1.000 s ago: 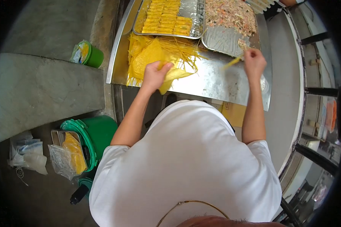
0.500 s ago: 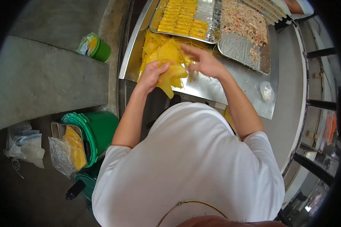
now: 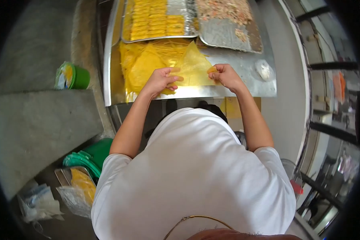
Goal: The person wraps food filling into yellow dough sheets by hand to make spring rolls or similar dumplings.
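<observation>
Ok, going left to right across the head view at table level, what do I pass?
Green cup → pile of yellow wrappers → left hand → yellow wrapper sheet, held by both hands → right hand → small white lump on the steel table.

Free tabletop (image 3: pixel 249 86) past R hand (image 3: pixel 226 76), trays (image 3: pixel 228 38) behind

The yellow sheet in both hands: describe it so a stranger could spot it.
Start at the steel table, below the tray of yellow rolls. Near its front edge, the left hand and right hand pinch the yellow sheet by its lower corners. Unlike the heaped pile to its left, it is spread flat as one triangle.
</observation>
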`<state>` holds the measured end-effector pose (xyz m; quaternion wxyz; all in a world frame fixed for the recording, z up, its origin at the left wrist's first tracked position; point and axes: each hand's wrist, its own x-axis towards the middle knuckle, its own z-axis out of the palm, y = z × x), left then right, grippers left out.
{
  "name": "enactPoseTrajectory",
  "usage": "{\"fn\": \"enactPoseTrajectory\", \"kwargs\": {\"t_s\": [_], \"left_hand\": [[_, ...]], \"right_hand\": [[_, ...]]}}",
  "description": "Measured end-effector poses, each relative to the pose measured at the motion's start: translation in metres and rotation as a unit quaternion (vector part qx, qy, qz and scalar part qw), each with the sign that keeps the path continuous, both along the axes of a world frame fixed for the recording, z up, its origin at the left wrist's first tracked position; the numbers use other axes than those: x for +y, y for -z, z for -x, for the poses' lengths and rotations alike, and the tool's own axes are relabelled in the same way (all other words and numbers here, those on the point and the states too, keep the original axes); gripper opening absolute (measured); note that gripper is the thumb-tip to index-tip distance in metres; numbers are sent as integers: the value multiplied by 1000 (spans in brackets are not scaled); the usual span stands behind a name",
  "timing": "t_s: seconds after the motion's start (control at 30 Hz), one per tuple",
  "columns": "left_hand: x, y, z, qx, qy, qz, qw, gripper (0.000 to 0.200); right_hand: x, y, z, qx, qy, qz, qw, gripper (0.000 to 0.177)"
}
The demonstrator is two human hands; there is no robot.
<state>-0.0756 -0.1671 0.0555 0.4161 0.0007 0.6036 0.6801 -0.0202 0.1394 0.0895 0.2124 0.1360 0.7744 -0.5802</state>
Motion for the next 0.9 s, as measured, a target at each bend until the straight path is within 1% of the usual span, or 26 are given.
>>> {"fn": "enactPoseTrajectory", "kwargs": {"t_s": [0.03,0.1,0.13,0.2,0.27,0.3,0.33,0.37,0.4,0.43,0.47,0.5,0.53,0.57,0.6,0.63,0.67,0.7,0.73,0.77,0.8,0.83,0.87,0.9], "left_hand": [[13,2,-2,-1,14,-4,1000,38],[46,7,-6,-12,50,60,997,33],[64,12,-8,-9,60,59,996,33],[101,24,-15,54,91,124,987,32],[134,35,-22,74,90,125,985,35],[148,33,-26,132,101,185,968,37],[160,32,-29,190,112,246,944,39],[169,31,-31,202,112,272,934,49],[176,32,-32,200,111,280,932,49],[181,32,-36,291,103,334,891,54],[185,33,-40,378,96,386,836,60],[190,13,-44,351,99,422,830,67],[193,-1,-45,350,98,433,825,67],[192,-12,-45,330,109,479,806,68],[190,-18,-45,309,120,523,786,68],[186,-17,-45,292,115,529,789,66],[183,-17,-47,307,107,546,772,62],[189,-27,-53,315,89,555,765,56],[196,-36,-57,325,69,563,757,50],[202,-31,-60,320,63,566,757,50],[208,-19,-61,454,52,487,744,44],[214,-10,-64,577,42,398,712,40],[222,0,-66,575,38,400,713,40],[232,9,-65,595,74,391,699,38]], "right_hand": [[8,-1,-8,-9,17,-13,1000,6],[31,3,-20,-14,44,-28,999,6],[46,13,-25,-21,61,-37,997,6],[79,33,-34,-28,83,-45,995,7],[110,49,-39,-22,81,-207,975,20],[121,48,-41,-22,82,-204,975,20],[131,47,-44,-8,80,-245,966,22],[141,48,-48,5,78,-284,956,25],[150,47,-50,5,75,-277,958,25],[157,46,-54,31,53,-313,948,25],[163,46,-57,58,30,-347,936,25],[168,40,-59,61,27,-336,939,25],[171,32,-61,57,16,-356,932,25],[174,26,-64,51,3,-377,925,25],[178,24,-65,53,-2,-369,928,25],[182,21,-66,72,0,-364,928,25],[185,20,-66,91,1,-361,928,26],[189,18,-66,90,-6,-356,930,26],[192,16,-63,114,-12,-341,933,25],[196,14,-59,139,-17,-327,935,24],[200,12,-53,143,-23,-326,934,24],[204,11,-46,197,-12,-294,935,23],[207,9,-38,249,0,-260,933,22],[211,2,-25,256,4,-244,935,26]]}}
